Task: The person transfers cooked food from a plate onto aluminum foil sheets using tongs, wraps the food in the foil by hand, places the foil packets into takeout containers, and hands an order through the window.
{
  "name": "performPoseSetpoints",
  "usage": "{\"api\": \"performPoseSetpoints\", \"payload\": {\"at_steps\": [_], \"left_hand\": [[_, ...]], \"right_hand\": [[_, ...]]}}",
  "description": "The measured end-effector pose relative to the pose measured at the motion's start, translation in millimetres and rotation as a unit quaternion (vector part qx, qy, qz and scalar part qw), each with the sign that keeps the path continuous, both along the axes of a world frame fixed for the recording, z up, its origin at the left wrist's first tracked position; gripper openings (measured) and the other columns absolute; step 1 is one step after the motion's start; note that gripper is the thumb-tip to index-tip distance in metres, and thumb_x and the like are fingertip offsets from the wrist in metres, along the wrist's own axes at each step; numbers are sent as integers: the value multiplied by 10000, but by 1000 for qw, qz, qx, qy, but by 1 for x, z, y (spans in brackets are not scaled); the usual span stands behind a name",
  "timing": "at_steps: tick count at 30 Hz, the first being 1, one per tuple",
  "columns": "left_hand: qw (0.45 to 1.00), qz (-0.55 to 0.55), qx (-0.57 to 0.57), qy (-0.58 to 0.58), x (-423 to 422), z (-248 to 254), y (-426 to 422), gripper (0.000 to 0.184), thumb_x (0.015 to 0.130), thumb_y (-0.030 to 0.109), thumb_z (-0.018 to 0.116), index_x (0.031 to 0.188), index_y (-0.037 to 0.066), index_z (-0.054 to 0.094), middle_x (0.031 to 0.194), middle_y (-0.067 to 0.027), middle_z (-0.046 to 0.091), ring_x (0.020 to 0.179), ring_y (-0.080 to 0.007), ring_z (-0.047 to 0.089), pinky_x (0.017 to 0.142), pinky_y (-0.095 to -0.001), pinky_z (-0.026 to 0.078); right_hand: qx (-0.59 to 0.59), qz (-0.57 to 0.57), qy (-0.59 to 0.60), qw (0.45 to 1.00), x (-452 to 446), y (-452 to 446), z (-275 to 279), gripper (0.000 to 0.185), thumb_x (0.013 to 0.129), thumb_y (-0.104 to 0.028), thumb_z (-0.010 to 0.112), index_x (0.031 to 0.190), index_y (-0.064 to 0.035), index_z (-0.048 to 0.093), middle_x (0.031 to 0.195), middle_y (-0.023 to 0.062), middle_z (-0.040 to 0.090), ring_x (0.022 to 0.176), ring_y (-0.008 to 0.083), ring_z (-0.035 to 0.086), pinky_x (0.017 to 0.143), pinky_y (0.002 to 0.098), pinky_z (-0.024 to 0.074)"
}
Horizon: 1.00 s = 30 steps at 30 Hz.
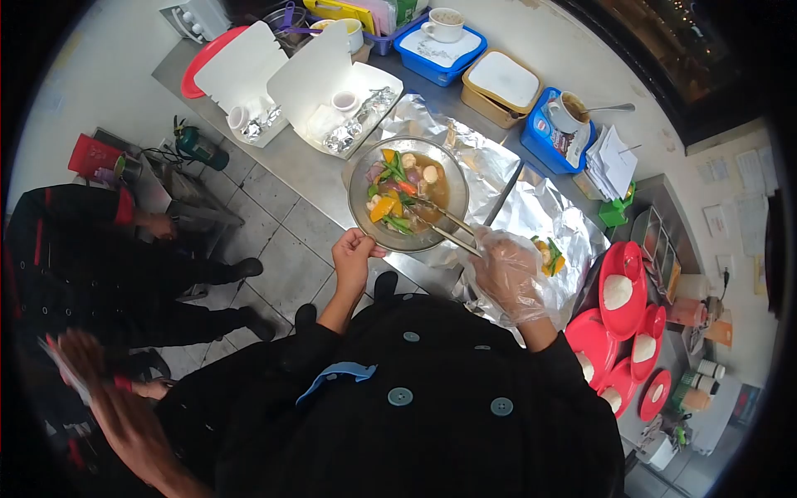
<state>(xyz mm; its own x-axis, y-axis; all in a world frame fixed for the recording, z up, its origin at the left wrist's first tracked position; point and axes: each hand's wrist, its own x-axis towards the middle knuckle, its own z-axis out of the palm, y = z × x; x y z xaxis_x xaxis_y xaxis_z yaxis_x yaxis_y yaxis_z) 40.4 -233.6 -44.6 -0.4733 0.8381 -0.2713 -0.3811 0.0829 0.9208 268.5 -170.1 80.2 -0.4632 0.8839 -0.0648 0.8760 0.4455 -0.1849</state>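
Observation:
My left hand [354,259] is bare and pinches the near-left rim of a metal bowl [355,212]. Vegetables [390,195] in a brown broth fill the bowl: orange pieces, green beans and pale round slices. In a clear plastic glove, my right hand [506,274] grips metal tongs [452,236], whose tips reach into the food. Under and beside the bowl lie sheets of aluminium foil [486,162]. A small heap of similar vegetables [550,256] sits on the foil just right of my right hand.
Two open white takeaway boxes [311,75] with foil packets and small cups stand at the far left. Blue tubs [440,54] and mugs line the wall. Red plates [623,290] with rice are on the right. Other people in dark clothing [75,257] stand at the left.

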Motion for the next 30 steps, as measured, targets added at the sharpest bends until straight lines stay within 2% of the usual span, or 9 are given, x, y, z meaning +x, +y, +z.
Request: {"api": "performPoseSetpoints", "payload": {"at_steps": [6,9,15,18,24,26,30], "left_hand": [[1000,20,-8,-14,-6,-2,-1,68,821,40,512,762,6,522,669,-63,579,555,-131,583,554,-242,502],[1000,16,-6,-7,-6,2,-1,71,822,41,513,762,6,522,668,-62,578,559,-131,583,553,-238,498],[1000,10,10,-11,0,8,1,66,826,15,508,771,-13,530,665,-69,580,552,-129,584,542,-242,515],[1000,1,6,-12,2,9,0,68,826,13,507,767,-11,531,665,-67,580,547,-127,582,541,-245,513],[1000,-15,12,-12,4,-2,-1,67,827,12,505,771,-8,535,666,-66,581,549,-129,585,543,-245,510],[1000,-14,13,-16,3,-6,-1,59,826,13,507,776,-5,531,668,-66,580,553,-134,589,552,-248,512],[1000,-5,-6,-6,8,-4,0,48,820,13,511,774,3,519,670,-69,580,555,-145,594,565,-256,515]], "right_hand": [[-3,10,-22,1000,9,13,-2,402,729,-279,656,1088,-120,569,870,124,622,769,288,606,625,405,469],[13,13,18,1000,8,16,4,399,731,-279,652,1090,-123,571,871,128,623,768,291,608,622,407,472],[8,25,-5,1000,1,15,16,420,737,-269,641,1118,-118,549,889,135,620,782,299,608,641,403,480],[-33,19,-44,998,4,15,9,428,740,-269,637,1129,-120,540,889,128,618,792,291,607,644,402,479],[14,8,-29,999,8,6,20,411,746,-265,632,1122,-123,547,877,105,618,789,264,609,630,397,474],[76,25,24,996,13,1,16,380,762,-256,593,1095,-75,550,772,126,611,702,290,607,584,407,480],[67,8,35,997,22,-14,-1,367,780,-249,574,1094,-61,548,770,129,601,678,283,600,550,410,466]]}}
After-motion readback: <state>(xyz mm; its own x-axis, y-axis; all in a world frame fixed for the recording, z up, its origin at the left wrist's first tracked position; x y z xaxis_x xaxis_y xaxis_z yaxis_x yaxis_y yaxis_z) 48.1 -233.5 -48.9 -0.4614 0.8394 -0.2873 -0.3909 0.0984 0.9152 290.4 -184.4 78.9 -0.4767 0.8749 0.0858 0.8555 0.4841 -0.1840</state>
